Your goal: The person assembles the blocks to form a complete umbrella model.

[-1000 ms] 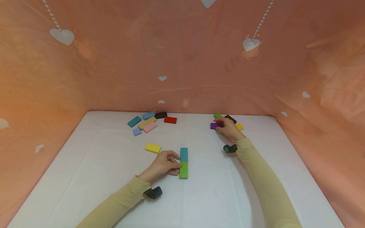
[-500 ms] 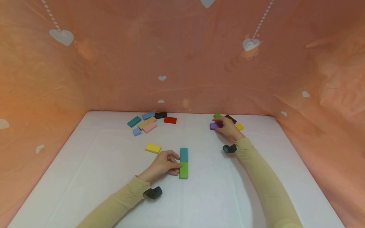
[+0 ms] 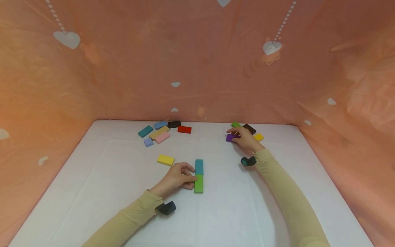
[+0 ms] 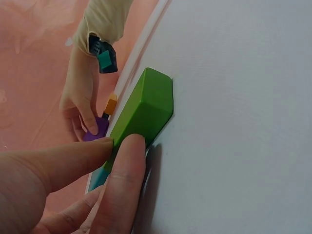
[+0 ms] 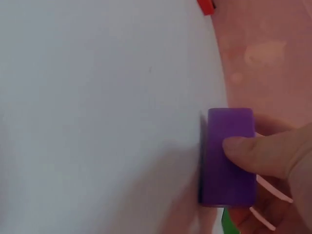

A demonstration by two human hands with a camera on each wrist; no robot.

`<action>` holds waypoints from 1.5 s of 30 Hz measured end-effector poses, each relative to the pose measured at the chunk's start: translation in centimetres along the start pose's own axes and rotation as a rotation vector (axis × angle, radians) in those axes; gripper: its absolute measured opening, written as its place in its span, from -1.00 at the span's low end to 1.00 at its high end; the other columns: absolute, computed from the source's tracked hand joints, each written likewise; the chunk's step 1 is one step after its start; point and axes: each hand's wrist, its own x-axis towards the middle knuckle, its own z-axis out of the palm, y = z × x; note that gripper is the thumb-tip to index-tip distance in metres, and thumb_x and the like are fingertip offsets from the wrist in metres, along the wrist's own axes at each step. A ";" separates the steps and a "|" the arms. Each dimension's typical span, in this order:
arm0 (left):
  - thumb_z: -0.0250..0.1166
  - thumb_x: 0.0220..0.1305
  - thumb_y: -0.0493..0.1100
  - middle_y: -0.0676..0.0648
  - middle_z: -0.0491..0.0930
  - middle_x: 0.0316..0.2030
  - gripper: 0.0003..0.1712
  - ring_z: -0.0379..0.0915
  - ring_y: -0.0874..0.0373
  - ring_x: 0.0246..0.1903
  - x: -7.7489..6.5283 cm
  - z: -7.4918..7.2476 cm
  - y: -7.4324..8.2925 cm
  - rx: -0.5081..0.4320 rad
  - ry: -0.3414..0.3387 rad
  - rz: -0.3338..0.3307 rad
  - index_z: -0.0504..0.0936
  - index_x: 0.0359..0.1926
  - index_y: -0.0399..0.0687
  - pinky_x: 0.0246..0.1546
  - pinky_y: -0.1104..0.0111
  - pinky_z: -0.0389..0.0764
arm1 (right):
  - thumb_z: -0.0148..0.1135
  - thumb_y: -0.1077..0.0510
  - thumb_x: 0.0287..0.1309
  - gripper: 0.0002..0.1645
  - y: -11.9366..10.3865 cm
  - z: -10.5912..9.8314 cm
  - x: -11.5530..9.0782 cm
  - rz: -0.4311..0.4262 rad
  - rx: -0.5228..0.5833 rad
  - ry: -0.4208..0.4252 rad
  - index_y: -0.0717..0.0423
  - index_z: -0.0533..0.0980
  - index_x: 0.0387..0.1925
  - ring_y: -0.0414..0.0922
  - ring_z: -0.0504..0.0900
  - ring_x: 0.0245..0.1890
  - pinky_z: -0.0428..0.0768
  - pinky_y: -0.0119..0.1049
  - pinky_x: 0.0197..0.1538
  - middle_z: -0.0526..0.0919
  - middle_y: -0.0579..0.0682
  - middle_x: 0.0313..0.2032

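Pinched in the right hand point(image 3: 244, 138), toward the back right of the white desk point(image 3: 231, 209): purple block point(image 5: 226, 187), with the thumb across one broad face and bent fingers point(image 5: 272, 125) behind; contact with the desk uncertain. At center, green block point(image 3: 199, 185) end to end with a blue block point(image 3: 199, 167) beyond, both on the desk, with loosely bent fingers point(image 4: 127, 168) of the left hand point(image 3: 177, 176) touching the green left edge, whether gripping or merely resting impossible to tell. Nearby, yellow block point(image 3: 165, 160) just beyond the left hand; farther back, pink block point(image 3: 162, 138) at left and brown block point(image 3: 250, 129) behind the right hand.
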 end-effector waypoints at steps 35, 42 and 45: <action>0.41 0.13 -0.24 -0.16 0.58 -0.41 -0.60 0.63 0.09 -0.50 0.1 0.1 0.1 0.006 0.000 -0.005 0.51 -0.04 -0.28 -0.38 0.30 0.66 | 0.25 0.32 0.18 -0.59 -7.0 7.1 -0.4 0.081 0.643 0.037 0.24 0.44 0.07 0.01 0.65 -0.23 0.65 -0.22 -0.14 0.51 0.22 -0.07; 0.41 0.13 -0.25 -0.16 0.57 -0.40 -0.60 0.63 0.08 -0.50 0.2 0.1 -0.1 0.004 0.011 -0.016 0.51 -0.03 -0.28 -0.38 0.29 0.66 | 0.27 0.34 0.16 -0.60 -7.2 8.5 -0.7 0.063 0.696 0.039 0.29 0.45 0.04 -0.10 0.64 -0.31 0.64 -0.31 -0.17 0.52 0.20 -0.14; 0.41 0.12 -0.25 -0.17 0.56 -0.39 -0.59 0.63 0.08 -0.50 0.3 0.1 -0.1 0.002 0.016 -0.022 0.51 -0.03 -0.28 -0.38 0.29 0.66 | 0.27 0.36 0.14 -0.60 -7.2 9.0 -0.6 0.064 0.706 0.049 0.32 0.45 0.03 -0.13 0.63 -0.34 0.64 -0.32 -0.19 0.53 0.19 -0.18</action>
